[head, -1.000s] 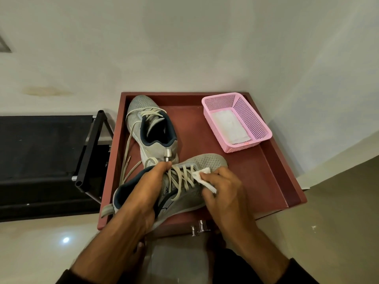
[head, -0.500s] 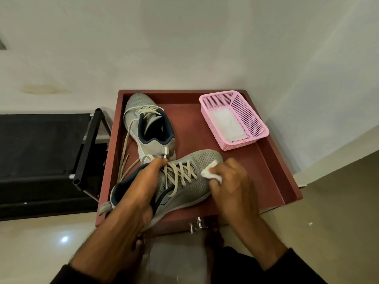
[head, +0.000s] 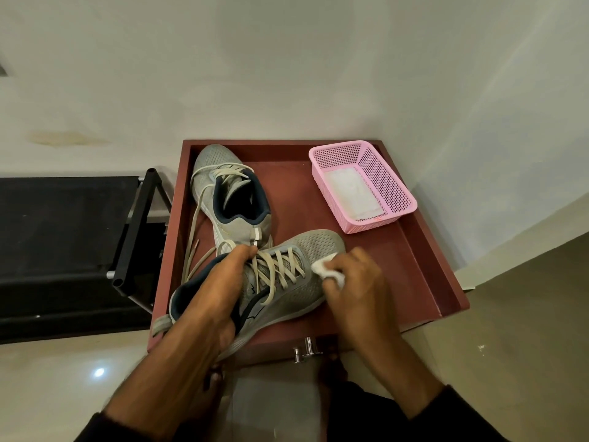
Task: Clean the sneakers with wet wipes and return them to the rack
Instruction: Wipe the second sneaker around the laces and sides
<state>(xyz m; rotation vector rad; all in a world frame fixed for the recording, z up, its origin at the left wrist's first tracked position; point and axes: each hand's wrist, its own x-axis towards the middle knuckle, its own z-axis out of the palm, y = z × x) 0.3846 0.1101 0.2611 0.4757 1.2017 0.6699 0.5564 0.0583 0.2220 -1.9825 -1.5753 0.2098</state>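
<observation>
Two grey sneakers with navy lining are on a dark red tabletop [head: 411, 269]. The near sneaker [head: 306, 250] lies tilted with its toe to the upper right; my left hand [head: 216, 295] grips it at the collar and tongue. My right hand [head: 357, 282] presses a crumpled white wet wipe [head: 325, 269] against that shoe's side beside the laces. The far sneaker [head: 223, 186] stands upright behind it, its loose laces trailing toward the left edge.
A pink mesh basket [head: 385, 186] holding a flat white wipe pack sits at the table's back right. A black shoe rack [head: 63, 244] stands left of the table. White walls meet behind the table. A metal drawer handle [head: 306, 349] shows below the front edge.
My right hand with the wipe has slid from over the laces to the shoe's side nearer the toe. My left hand keeps its grip on the sneaker.
</observation>
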